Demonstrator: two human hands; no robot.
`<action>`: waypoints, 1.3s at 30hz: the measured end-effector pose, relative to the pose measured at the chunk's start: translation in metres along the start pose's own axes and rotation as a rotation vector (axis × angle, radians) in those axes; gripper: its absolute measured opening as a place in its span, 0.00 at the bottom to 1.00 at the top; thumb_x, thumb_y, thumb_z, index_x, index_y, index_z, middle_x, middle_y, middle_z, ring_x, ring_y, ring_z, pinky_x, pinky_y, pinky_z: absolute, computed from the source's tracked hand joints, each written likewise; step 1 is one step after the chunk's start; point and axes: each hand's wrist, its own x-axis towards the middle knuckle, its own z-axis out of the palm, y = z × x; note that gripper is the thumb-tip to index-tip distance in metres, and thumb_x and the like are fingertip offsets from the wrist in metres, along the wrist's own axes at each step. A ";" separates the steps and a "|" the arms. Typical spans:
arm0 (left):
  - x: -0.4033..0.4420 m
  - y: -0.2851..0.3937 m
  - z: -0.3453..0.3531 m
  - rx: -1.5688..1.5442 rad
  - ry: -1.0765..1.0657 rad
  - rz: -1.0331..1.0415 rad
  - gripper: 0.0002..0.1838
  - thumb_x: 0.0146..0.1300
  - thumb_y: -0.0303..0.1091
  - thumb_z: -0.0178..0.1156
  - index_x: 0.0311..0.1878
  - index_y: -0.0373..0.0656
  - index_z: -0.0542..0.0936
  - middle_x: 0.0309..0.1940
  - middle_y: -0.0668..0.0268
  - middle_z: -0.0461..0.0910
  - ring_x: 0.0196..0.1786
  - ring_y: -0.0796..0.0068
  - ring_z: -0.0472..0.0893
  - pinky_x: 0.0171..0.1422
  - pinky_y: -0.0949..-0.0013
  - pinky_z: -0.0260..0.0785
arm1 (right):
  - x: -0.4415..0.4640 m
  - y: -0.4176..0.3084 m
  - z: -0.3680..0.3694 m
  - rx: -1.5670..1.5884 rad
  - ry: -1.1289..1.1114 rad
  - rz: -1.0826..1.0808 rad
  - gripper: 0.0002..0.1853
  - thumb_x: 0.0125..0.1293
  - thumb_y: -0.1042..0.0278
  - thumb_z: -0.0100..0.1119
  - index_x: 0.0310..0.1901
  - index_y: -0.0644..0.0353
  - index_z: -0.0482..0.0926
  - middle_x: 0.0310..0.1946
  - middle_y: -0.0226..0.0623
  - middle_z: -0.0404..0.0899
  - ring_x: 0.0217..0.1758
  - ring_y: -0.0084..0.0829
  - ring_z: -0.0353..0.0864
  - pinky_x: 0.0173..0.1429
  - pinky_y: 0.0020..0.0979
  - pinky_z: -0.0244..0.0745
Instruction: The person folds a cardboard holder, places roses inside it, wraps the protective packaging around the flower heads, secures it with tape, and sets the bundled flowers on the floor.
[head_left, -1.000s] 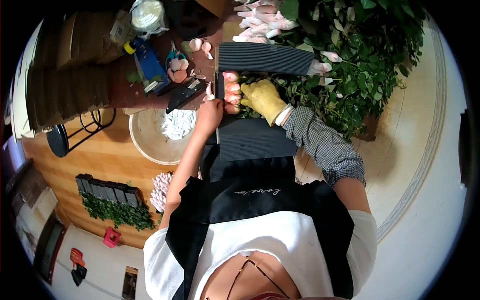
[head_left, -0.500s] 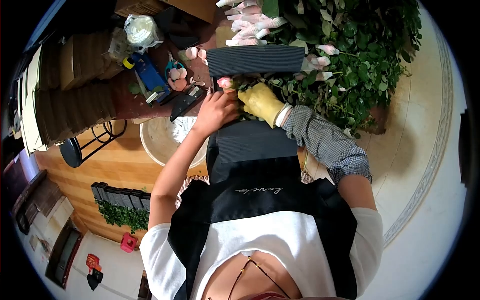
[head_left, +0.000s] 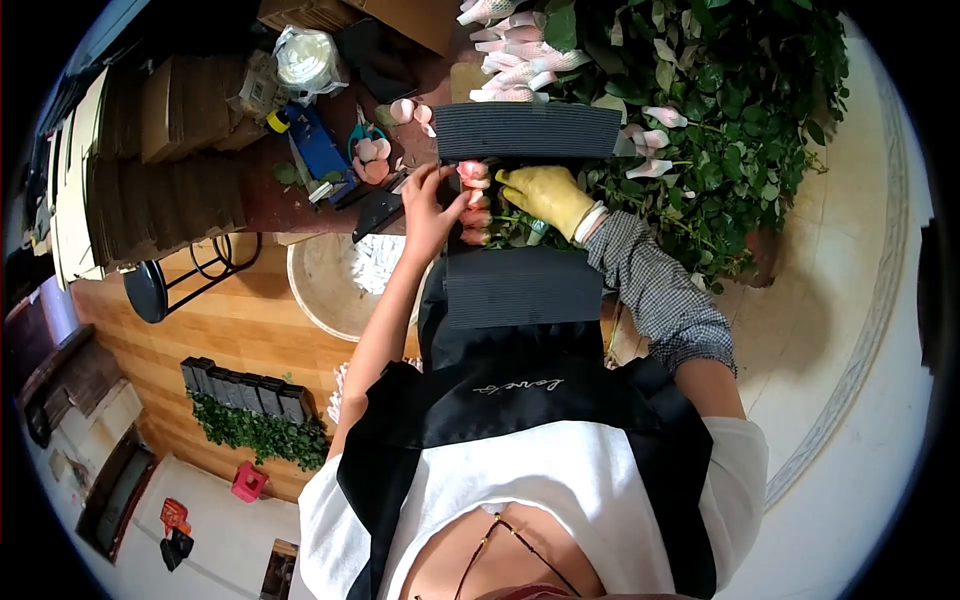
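Observation:
Pink roses (head_left: pixel 474 205) lie in a row between two dark ribbed cardboard flaps, the far flap (head_left: pixel 530 131) and the near flap (head_left: pixel 522 290). My bare left hand (head_left: pixel 428 207) is at the left end of the row, thumb and fingers apart, its fingertips at the rose heads. On the other side, my right hand (head_left: pixel 548 198) wears a yellow glove. It rests over the stems and leaves just right of the blooms, fingers stretched toward them. Its fingertips are apart, and no flower shows between them.
Leafy rose stems (head_left: pixel 700 130) pile up on the right, with net-wrapped roses (head_left: pixel 525 65) at the back. Folded cardboard (head_left: pixel 165 205) stacks stand at left. A stapler (head_left: pixel 378 214), scissors (head_left: pixel 368 135) and loose petals (head_left: pixel 372 160) lie on the table. Below is a white tub (head_left: pixel 325 300).
My left hand has drawn back and its fingers have spread, showing the row of rose heads. The gloved right hand has shifted slightly right and straightened out. The whole view has shifted slightly.

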 end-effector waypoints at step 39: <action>0.001 0.052 -0.028 -0.827 -0.640 -0.691 0.17 0.77 0.34 0.43 0.52 0.35 0.81 0.40 0.61 0.86 0.39 0.73 0.86 0.46 0.72 0.79 | 0.008 -0.043 -0.010 -0.331 0.168 -0.135 0.27 0.58 0.69 0.65 0.61 0.58 0.78 0.29 0.36 0.84 0.31 0.37 0.86 0.34 0.37 0.79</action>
